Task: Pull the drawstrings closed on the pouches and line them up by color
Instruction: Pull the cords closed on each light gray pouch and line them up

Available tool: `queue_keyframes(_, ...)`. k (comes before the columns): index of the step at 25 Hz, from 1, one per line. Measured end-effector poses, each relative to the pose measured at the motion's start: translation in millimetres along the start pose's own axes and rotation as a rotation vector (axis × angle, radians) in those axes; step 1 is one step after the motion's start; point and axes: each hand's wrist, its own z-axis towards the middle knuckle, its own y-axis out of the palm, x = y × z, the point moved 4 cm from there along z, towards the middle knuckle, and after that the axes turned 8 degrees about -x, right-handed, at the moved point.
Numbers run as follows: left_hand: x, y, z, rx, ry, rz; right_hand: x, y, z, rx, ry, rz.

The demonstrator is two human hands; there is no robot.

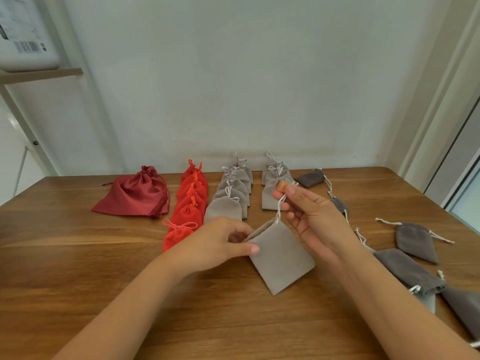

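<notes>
Where pale wall (259,87) rises, wooden table (78,255) abuts.

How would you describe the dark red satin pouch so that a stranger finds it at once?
On the wooden table, look to the far left. The dark red satin pouch lies there alone, left of the row of bright red pouches. It alone is shiny, is bigger than those neighbours, and has a tasselled cord.

Bare forearms (130,294); left hand (220,242), right hand (311,216).
</notes>
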Motion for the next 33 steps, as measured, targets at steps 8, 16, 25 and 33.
queue_keyframes(8,4.0,-15.8,-1.9,0.17,0.058,-0.164,-17.6,-28.8,7.9,0.109,-0.075,0.247)
queue_keyframes(16,-6.3,-36.0,-10.1,0.11,0.003,-0.162,-34.4,-60.8,3.6,0.287,-0.263,0.467)
queue_keyframes(25,-12.2,-55.5,-22.5,0.093,0.03,-0.238,-31.2,-56.0,3.6,0.254,-0.245,0.419)
queue_keyframes(33,1.9,-54.9,-16.5,0.357,0.344,-1.439,-25.4,-18.7,0.7,-0.044,-0.117,0.172)
